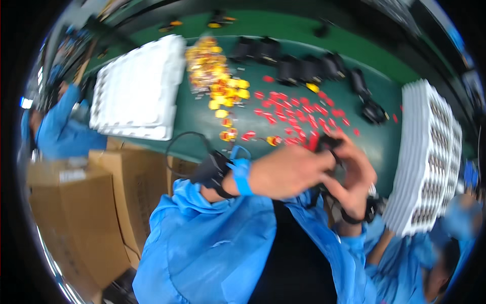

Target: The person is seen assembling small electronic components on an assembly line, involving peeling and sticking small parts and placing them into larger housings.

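Observation:
My left hand and my right hand meet above the near edge of the green table. Between them is a small black plastic part, blurred by motion. The right fingers curl around it from the right, and the left fingers press against its near side. Its exact shape is partly hidden by my fingers. Just beyond the hands lie many small red pieces, scattered loosely. Left of those is a heap of yellow pieces. Several black housings stand in a row farther back.
White trays are stacked at the left of the green table; more white trays rise at the right. Cardboard boxes stand at lower left. A black cable loops by my left wrist. Co-workers in blue sit on both sides.

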`<state>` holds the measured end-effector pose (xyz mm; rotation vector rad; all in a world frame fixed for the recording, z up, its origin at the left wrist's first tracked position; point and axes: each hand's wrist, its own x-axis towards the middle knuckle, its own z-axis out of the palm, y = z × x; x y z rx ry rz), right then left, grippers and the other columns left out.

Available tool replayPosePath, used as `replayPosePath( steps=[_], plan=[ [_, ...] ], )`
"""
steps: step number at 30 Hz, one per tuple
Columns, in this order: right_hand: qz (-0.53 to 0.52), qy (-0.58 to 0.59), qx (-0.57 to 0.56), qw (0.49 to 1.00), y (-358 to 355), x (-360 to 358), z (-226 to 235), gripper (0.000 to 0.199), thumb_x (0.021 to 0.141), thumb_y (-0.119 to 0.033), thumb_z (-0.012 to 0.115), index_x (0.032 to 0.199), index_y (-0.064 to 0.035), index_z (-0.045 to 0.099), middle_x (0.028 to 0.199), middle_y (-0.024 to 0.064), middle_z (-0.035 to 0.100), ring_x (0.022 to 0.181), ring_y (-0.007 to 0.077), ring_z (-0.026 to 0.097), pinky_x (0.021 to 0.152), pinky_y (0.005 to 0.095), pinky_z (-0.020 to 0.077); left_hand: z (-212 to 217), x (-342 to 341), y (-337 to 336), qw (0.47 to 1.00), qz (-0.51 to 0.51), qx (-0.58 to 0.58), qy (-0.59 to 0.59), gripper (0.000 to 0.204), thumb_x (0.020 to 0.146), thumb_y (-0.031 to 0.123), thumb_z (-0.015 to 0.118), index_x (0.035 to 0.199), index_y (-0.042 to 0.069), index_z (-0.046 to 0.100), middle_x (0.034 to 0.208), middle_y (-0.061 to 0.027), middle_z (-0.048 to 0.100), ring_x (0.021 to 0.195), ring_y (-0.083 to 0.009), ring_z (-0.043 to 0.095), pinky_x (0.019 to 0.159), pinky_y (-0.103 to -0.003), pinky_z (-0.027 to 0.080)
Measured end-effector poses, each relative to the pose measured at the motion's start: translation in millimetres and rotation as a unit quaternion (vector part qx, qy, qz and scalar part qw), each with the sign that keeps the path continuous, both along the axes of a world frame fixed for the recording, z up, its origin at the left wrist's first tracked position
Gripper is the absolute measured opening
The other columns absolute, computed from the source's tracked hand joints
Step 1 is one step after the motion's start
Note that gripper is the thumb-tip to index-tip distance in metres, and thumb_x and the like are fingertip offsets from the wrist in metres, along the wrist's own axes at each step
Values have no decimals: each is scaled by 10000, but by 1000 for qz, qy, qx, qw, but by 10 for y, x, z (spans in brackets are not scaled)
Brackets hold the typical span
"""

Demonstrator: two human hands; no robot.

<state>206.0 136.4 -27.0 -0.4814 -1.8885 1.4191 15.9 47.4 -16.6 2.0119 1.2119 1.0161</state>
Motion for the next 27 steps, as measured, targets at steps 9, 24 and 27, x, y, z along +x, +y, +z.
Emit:
replayPosePath(
  steps=[9,24,27],
  plan=[
    [-47,-249,129,959,238,715,-67,309,625,-122,741,854,23,594,1397,269,547,1400,408,432,1129,505,322,697,-1564,-906,843,499,137,146,106,871,44,596,950,26,664,762,-150,634,639,-270,618,606,-341,493],
    [-135,-145,59,978,267,716,-170,445,828,-122,673,1223,66,595,1488,319,413,1396,402,418,1158,484,288,-281,-3948,-1910,662,646,-107,364,580,970,537,479,1370,126,565,1357,-345,508,1278,-481,481,1039,-566,396],
    [-136,-138,55,980,303,716,-199,423,836,-115,665,1211,67,599,1478,313,430,1382,397,437,1154,470,302,-328,-3828,-1854,647,664,-101,361,559,969,535,480,1354,142,579,1366,-360,492,1288,-480,473,1044,-560,392]
  ],
)
